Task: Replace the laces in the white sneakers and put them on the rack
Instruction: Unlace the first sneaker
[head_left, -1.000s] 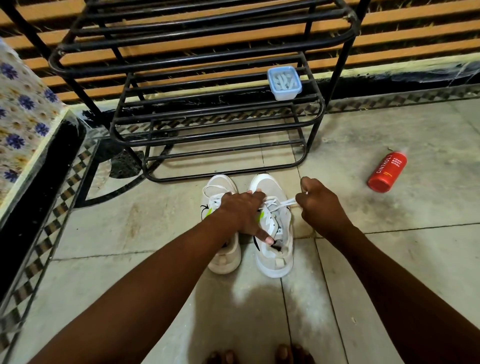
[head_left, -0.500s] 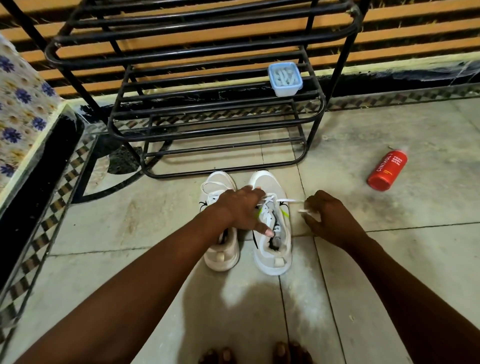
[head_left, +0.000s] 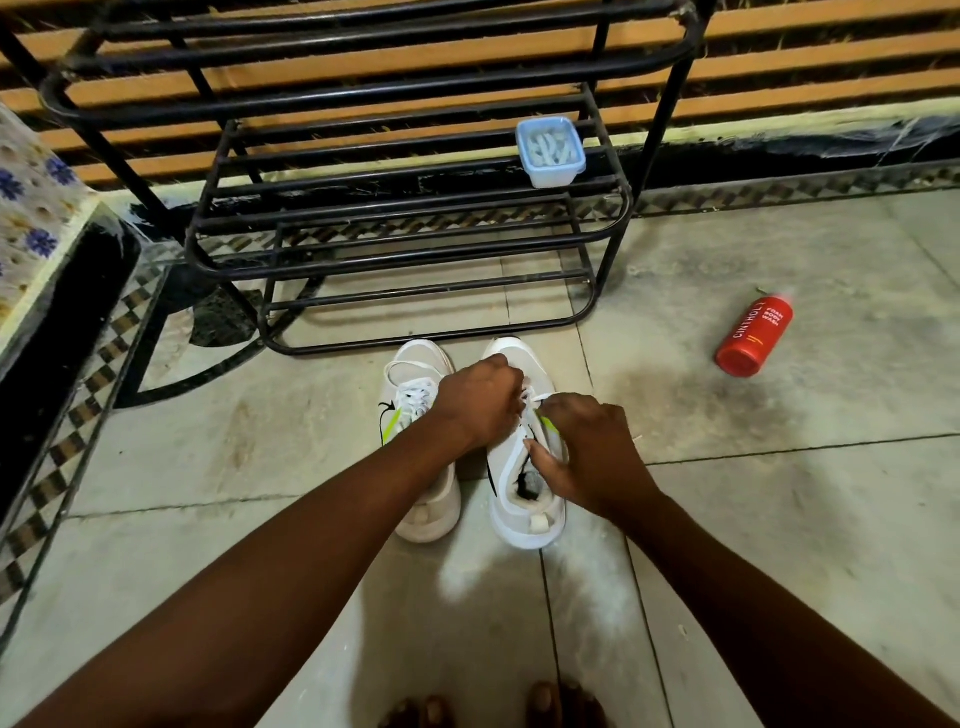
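sneakers (head_left: 524, 499): white, neon-yellow and black accents
laces (head_left: 415, 400): white
rack (head_left: 395, 218): black
bottle (head_left: 753, 336): red, white lettering
tub (head_left: 550, 150): pale blue
cloth (head_left: 31, 208): blue flowers on cream
floor border (head_left: 78, 410): brown checks

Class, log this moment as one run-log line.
step: lacing | hands: left, right on right sneaker lace | left sneaker: floor | rack: shoeless

A home entryway: tiled floor (head_left: 779, 519), black shoe rack (head_left: 405, 249).
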